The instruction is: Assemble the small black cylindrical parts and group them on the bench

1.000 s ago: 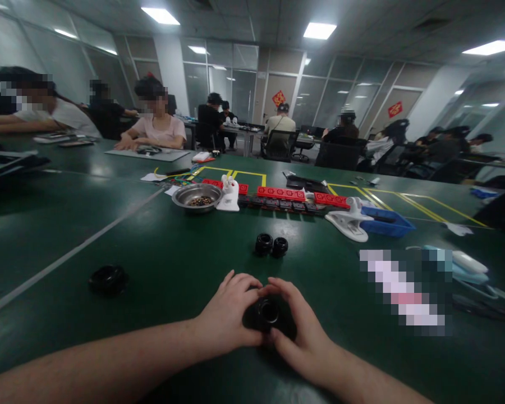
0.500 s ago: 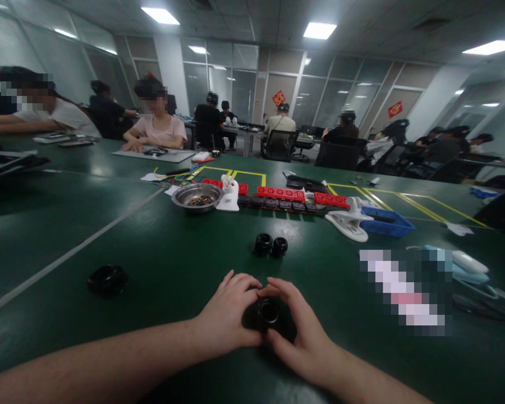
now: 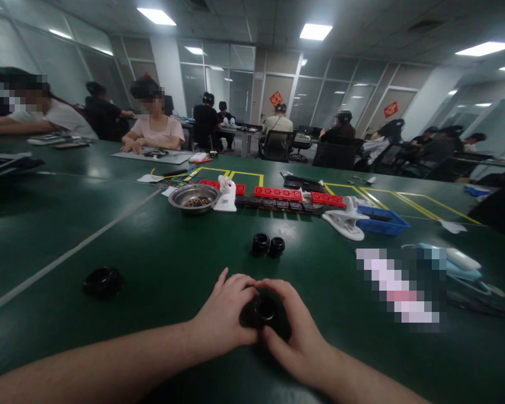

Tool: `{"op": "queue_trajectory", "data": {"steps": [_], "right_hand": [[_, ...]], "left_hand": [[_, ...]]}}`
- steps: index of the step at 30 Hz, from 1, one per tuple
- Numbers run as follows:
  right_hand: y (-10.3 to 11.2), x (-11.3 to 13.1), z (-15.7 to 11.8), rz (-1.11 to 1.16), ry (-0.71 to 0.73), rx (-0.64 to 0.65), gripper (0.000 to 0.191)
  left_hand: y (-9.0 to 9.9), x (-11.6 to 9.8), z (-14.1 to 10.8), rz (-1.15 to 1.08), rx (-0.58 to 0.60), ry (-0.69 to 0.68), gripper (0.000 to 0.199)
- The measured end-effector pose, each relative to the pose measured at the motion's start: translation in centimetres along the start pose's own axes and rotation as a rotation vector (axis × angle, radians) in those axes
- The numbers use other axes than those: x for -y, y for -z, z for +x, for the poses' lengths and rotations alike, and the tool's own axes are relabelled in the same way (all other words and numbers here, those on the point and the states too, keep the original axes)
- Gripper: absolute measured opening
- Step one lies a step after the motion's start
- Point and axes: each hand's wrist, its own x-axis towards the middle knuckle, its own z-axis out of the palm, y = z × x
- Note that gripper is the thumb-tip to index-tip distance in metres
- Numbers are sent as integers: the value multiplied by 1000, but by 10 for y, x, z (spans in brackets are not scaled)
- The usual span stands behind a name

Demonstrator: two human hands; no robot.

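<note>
An office-like room used as a workshop: flat ceiling lights [image 3: 315, 32], glass partitions [image 3: 238, 92] and mesh-backed office chairs [image 3: 279, 147], with several people [image 3: 279, 124] seated at tables, while the long green tabletop [image 3: 172, 252] carries yellow marking lines [image 3: 246, 173] and a metal bowl [image 3: 179, 197] of small pieces.

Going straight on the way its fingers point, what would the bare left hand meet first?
Beyond the black, hollow, round part it cups, most likely the bare right hand, its fingers curled opposite; whether the fingertips touch is unclear.
</note>
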Motion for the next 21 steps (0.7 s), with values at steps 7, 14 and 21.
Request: {"op": "queue_trajectory", "data": {"steps": [7, 14, 21], "right_hand": [[0, -2, 0, -122, -44, -37, 52], [0, -8, -3, -7, -81, -41, 47], [8, -1, 1, 133, -76, 44, 44]], "left_hand": [[-2, -1, 0, 10, -54, 49, 43], [-6, 3, -1, 30, -87, 17, 36], [3, 2, 0, -28, -30, 1, 47]]}}
